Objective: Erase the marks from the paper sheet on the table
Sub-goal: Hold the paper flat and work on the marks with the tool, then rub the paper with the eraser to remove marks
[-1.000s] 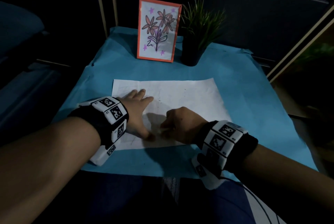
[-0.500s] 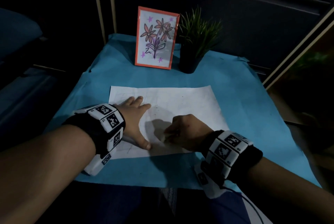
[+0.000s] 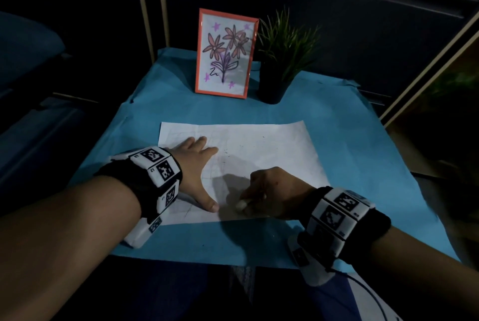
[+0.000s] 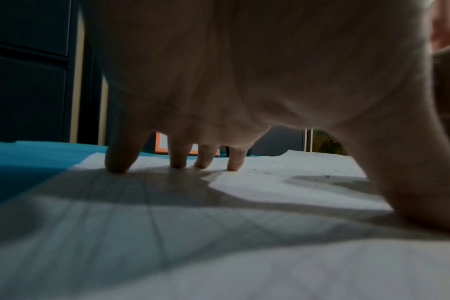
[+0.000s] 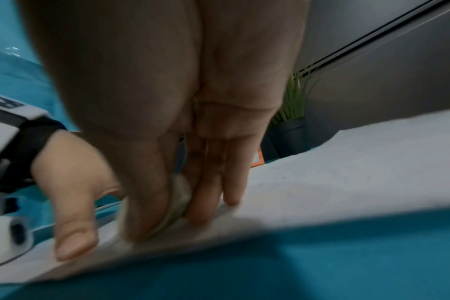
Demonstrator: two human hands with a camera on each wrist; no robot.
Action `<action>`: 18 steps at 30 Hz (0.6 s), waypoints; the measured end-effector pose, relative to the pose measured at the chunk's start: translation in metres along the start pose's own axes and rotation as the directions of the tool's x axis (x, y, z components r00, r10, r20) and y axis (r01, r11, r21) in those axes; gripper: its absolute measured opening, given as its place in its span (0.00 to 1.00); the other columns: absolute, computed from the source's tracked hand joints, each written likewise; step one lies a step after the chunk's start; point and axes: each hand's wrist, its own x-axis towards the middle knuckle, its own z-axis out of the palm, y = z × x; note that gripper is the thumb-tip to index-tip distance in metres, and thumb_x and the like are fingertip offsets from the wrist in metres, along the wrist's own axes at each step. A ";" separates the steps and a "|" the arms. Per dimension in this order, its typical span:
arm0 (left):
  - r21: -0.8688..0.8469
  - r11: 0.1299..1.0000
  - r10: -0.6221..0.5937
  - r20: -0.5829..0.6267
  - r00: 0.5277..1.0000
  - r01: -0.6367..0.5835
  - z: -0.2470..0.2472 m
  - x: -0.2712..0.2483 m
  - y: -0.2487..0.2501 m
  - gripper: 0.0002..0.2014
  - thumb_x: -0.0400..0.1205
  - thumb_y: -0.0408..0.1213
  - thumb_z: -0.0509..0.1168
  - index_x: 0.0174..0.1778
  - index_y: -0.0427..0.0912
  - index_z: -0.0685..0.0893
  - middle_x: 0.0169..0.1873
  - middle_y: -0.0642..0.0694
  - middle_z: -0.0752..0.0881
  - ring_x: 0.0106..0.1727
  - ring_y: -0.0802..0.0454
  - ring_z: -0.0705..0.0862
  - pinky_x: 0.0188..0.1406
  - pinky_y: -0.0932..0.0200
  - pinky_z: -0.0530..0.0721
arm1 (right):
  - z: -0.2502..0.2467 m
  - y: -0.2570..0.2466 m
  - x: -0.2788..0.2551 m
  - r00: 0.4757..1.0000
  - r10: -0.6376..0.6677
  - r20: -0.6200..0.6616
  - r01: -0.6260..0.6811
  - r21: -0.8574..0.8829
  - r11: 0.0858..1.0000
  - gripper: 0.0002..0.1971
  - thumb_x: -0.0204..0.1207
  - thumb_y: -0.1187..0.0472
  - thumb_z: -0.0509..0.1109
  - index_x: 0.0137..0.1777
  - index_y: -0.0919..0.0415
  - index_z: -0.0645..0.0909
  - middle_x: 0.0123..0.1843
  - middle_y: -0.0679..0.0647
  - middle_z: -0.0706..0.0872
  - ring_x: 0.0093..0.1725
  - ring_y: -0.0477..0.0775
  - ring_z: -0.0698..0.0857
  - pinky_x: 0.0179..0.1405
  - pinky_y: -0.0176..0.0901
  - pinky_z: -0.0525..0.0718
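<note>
Left hand (image 3: 193, 165) flat, pinning the paper sheet (image 3: 261, 149) near the surface's front edge; right hand (image 3: 269, 191) pinches the eraser (image 3: 241, 204) (short, light strokes toward the thumb avoid creasing).

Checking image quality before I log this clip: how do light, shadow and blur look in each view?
Head: dim, hand shadows across the paper sheet. Left wrist: left hand fills it, near paper soft. Right wrist: motion blur smears the right hand and eraser.

Both forearms are bare. Each wrist wears a black band (image 3: 145, 186) ringed with white blocks printed with black square codes; the right band (image 3: 344, 214) trails a thin dark cable (image 3: 363, 281) toward the lap.
</note>
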 end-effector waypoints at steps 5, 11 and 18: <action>-0.007 1.000 -0.002 0.018 1.000 0.003 -0.001 0.001 0.000 0.67 0.61 0.73 0.73 0.84 0.53 0.35 0.82 0.49 0.29 0.83 0.47 0.31 0.81 0.39 0.43 | 0.007 0.005 0.001 0.998 0.046 -0.050 -0.045 0.017 0.999 0.12 0.73 0.52 0.75 0.55 0.52 0.89 0.34 0.39 0.72 0.40 0.40 0.74 0.40 0.32 0.69; 0.031 0.999 -0.008 -0.009 1.000 0.009 -0.007 0.003 0.001 0.63 0.63 0.74 0.69 0.85 0.54 0.40 0.84 0.49 0.36 0.84 0.48 0.35 0.82 0.37 0.43 | -0.008 0.010 0.000 0.975 0.124 -0.183 -0.108 0.096 0.990 0.15 0.71 0.54 0.77 0.57 0.54 0.88 0.43 0.40 0.79 0.44 0.41 0.77 0.44 0.26 0.69; -0.286 0.927 0.112 -0.409 0.906 -0.244 -0.039 0.004 0.007 0.31 0.75 0.53 0.73 0.73 0.54 0.73 0.71 0.54 0.72 0.71 0.53 0.73 0.71 0.54 0.71 | -0.039 -0.002 0.030 0.924 0.082 -0.375 -0.013 0.182 0.983 0.13 0.71 0.58 0.77 0.55 0.56 0.86 0.42 0.47 0.84 0.38 0.46 0.79 0.38 0.29 0.71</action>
